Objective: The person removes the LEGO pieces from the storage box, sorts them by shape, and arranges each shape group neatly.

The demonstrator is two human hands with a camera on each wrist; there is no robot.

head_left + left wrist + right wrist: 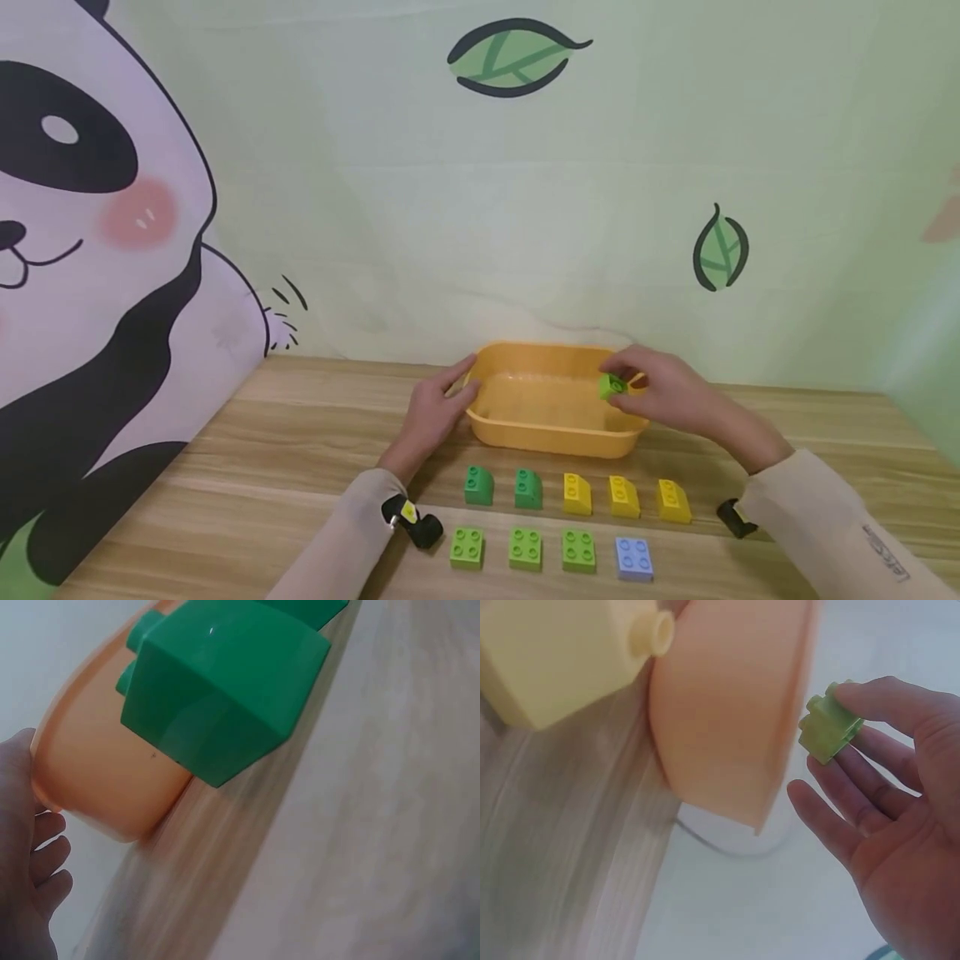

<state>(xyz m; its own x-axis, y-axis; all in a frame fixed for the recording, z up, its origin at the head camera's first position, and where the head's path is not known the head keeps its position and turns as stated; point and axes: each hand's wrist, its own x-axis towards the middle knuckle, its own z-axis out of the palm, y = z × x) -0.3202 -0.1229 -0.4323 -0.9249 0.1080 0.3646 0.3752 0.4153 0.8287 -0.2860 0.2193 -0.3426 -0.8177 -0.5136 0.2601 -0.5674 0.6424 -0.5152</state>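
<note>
A light green toy brick (611, 387) is pinched between the thumb and fingers of my right hand (671, 393), over the right end of an orange plastic basin (551, 440). In the right wrist view the brick (826, 729) shows its studs, just beyond the basin's rim (799, 697). My left hand (435, 408) grips the basin's left rim. The left wrist view shows that hand (22, 847) at the basin's end, its lower fingers curled against the outside. The visible part of the basin floor is bare.
In front of the basin, a row holds two dark green sloped bricks (478, 487) and three yellow ones (577, 495). Nearer are three light green square bricks (525, 550) and a light blue one (634, 559). A panda-printed backdrop (360, 208) stands behind the wooden table (300, 467).
</note>
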